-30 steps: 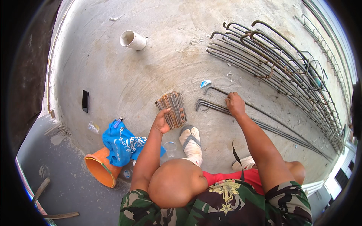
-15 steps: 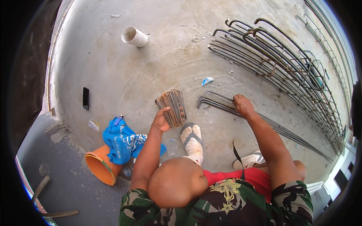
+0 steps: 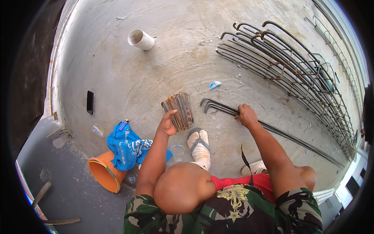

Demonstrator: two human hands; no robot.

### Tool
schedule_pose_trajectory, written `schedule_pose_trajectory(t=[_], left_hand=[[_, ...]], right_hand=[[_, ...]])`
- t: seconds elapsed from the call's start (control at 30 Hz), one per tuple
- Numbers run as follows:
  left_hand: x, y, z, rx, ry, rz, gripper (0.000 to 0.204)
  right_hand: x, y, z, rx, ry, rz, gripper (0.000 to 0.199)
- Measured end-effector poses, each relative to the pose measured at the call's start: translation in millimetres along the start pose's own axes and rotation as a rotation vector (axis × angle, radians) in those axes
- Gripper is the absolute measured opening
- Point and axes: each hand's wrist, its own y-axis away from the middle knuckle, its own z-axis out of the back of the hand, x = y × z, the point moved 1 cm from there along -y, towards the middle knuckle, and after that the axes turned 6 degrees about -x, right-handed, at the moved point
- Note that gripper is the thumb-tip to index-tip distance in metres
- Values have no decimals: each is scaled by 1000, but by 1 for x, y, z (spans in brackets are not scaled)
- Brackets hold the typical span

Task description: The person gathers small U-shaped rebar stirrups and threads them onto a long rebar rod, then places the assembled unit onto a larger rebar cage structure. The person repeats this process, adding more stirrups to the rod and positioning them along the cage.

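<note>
My left hand [image 3: 167, 124] is closed round a bundle of rusty rebar stirrups [image 3: 180, 108], thin bent steel loops stacked side by side, held above the floor in front of my sandalled foot. My right hand [image 3: 247, 116] grips a few long dark rebar rods [image 3: 220, 107] near their hooked ends. Those hooks point toward the stirrups, with a gap between. From my right hand the rods run away to the lower right along the concrete. The fingertips under the rods are partly hidden.
A large rebar cage [image 3: 288, 66] lies at the right. A white pipe piece [image 3: 145, 41] stands farther off. At left are a phone [image 3: 90, 102], a blue cloth bag [image 3: 124, 146] and an orange bucket [image 3: 102, 171] on its side. A clear plastic cup [image 3: 177, 151] sits near my foot.
My right hand has shifted slightly left and nearer to me. The rod that stood apart from the others now lies close beside them. My left hand keeps its hold on the stirrups.
</note>
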Motion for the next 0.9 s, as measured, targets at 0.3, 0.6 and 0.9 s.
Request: schedule_pose_trajectory(t=[0.3,0.6,0.9], left_hand=[[-1,4,1,9,10,-1,58],[0,12,1,-11,-8,18,59],[2,4,-10,59,-47,58,59]], right_hand=[[6,-8,-17,78,145,-46,28],[13,-10,6,194,51,-51,24],[0,-8,19,349,-165,-49,40]])
